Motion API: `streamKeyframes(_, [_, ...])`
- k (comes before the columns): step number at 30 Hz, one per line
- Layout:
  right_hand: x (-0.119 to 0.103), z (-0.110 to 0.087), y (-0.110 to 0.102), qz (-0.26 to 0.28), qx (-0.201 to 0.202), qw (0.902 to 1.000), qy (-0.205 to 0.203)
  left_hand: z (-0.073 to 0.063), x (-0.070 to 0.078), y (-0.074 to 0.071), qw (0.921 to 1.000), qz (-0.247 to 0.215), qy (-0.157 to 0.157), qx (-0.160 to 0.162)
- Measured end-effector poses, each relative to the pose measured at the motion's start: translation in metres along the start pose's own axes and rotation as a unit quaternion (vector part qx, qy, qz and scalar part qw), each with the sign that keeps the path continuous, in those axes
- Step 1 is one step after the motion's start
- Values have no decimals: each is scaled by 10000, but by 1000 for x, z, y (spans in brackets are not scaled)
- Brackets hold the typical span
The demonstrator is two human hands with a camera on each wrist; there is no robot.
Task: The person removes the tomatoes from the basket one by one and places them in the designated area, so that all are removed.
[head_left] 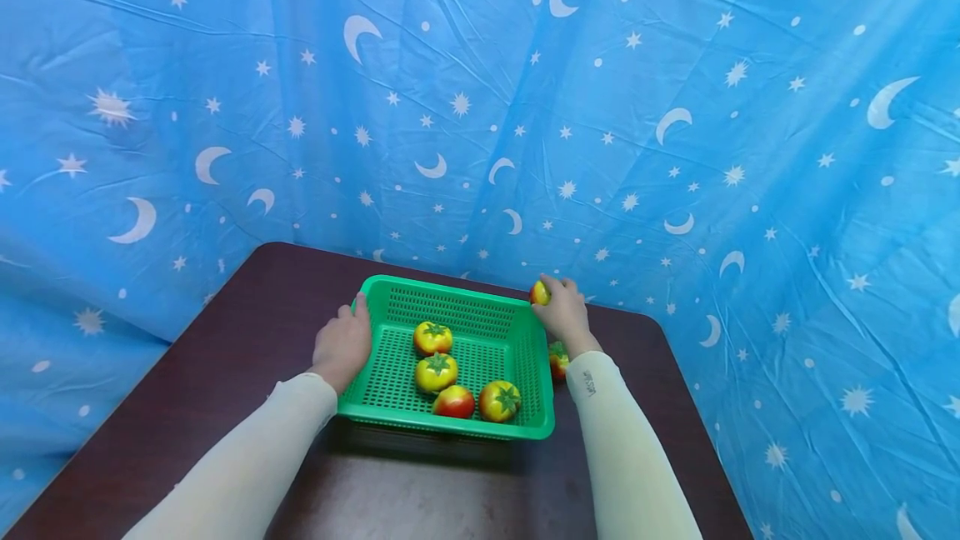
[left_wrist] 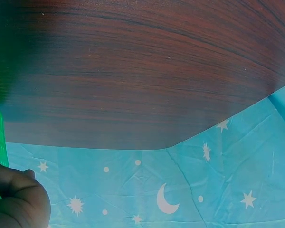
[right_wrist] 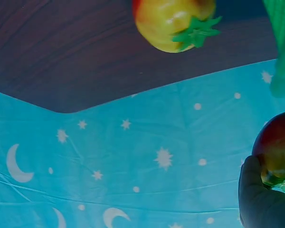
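A green plastic basket (head_left: 442,419) with perforated walls stands on the table, several yellow-red tomatoes with green leafy tops inside, one of them a tomato (head_left: 433,339) towards the back. My left hand (head_left: 343,346) grips the basket's left rim; in the left wrist view only part of the hand (left_wrist: 21,199) shows against the green side. Over the basket's far right corner, my right hand (head_left: 565,313) holds a tomato (head_left: 539,293) between fingers and thumb, also seen as a dark red tomato (right_wrist: 278,147) in the right wrist view. Another tomato (right_wrist: 173,23) lies on the table outside the basket's right side.
The dark brown wooden table (head_left: 405,490) has rounded far corners. A blue curtain (head_left: 465,107) with white moons and stars hangs close behind it and along both sides.
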State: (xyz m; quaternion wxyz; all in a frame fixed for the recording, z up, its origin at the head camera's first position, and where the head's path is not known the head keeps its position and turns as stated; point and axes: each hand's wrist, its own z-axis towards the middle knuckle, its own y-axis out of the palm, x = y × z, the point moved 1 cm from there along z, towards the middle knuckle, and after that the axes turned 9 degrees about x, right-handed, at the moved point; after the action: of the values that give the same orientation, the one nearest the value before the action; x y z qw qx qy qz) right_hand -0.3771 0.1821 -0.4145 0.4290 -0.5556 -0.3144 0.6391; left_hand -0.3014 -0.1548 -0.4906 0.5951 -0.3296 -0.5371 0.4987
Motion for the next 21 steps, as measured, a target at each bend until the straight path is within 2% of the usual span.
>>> streamKeyframes(7, [20,-2,-8,85,100,9993,337,0,-1,-1,10000,-12,-18,21])
streamKeyframes(13, [46,-5,-10,53,199,9977,653,0,0,0,10000,23,-13,44])
streamKeyframes(21, [70,-14,-13,-1,334,9962,806,1,-2,1,10000,7,-19,56])
